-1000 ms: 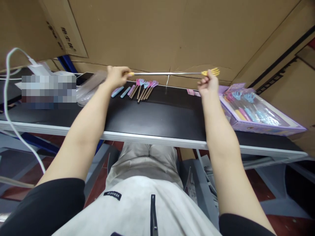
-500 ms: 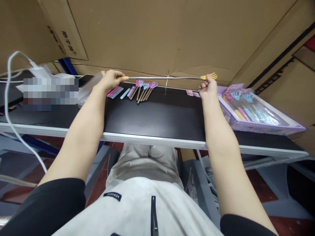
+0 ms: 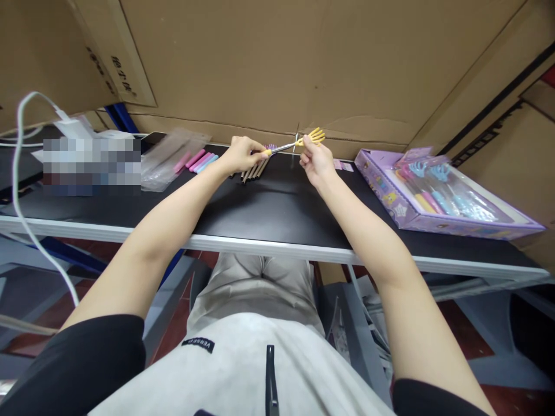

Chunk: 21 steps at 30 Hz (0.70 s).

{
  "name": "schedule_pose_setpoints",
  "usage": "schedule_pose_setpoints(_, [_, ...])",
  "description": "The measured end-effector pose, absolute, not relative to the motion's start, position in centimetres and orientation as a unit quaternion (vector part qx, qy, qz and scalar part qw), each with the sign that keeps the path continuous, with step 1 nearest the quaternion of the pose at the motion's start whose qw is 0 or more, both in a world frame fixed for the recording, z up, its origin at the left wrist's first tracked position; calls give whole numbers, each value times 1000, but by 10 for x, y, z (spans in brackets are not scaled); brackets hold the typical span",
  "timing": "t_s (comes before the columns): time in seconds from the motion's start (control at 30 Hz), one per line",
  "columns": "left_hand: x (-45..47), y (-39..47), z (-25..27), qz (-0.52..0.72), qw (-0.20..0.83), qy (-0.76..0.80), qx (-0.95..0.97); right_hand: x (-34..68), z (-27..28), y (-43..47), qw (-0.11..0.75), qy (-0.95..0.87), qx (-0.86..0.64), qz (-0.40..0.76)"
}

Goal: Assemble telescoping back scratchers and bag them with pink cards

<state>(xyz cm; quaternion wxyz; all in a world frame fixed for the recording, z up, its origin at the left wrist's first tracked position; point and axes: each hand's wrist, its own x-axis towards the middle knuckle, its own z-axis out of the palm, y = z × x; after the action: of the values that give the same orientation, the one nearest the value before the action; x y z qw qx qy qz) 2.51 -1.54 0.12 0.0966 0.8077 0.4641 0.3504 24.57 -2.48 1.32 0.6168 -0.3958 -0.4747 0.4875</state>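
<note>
A yellow back scratcher (image 3: pixel 282 148) with a short metal rod is held between my two hands above the black table. My left hand (image 3: pixel 243 155) is closed on its yellow handle end. My right hand (image 3: pixel 318 163) pinches the other end, just below the yellow claw. Beneath and behind my left hand lie several scratcher heads with bronze rods (image 3: pixel 255 170), their claws partly hidden by the hand. Left of that hand are loose pink and blue handles (image 3: pixel 203 162).
A purple box (image 3: pixel 405 218) with packed scratchers stands at the right. A clear plastic bag (image 3: pixel 162 167) lies left of the handles. Small pink cards (image 3: pixel 343 166) rest near the back edge. Cardboard (image 3: pixel 269 63) walls the back, and a white cable (image 3: pixel 19 173) hangs at the left.
My hands have come together, my right hand moving left and my left hand moving right. The scratcher's long metal rod has collapsed to a short length.
</note>
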Motion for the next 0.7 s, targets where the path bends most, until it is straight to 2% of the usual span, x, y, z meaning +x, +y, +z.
schedule_pose_setpoints(0.7, [9, -10, 4, 356, 124, 468, 799, 247, 17, -32, 615, -458, -374, 522])
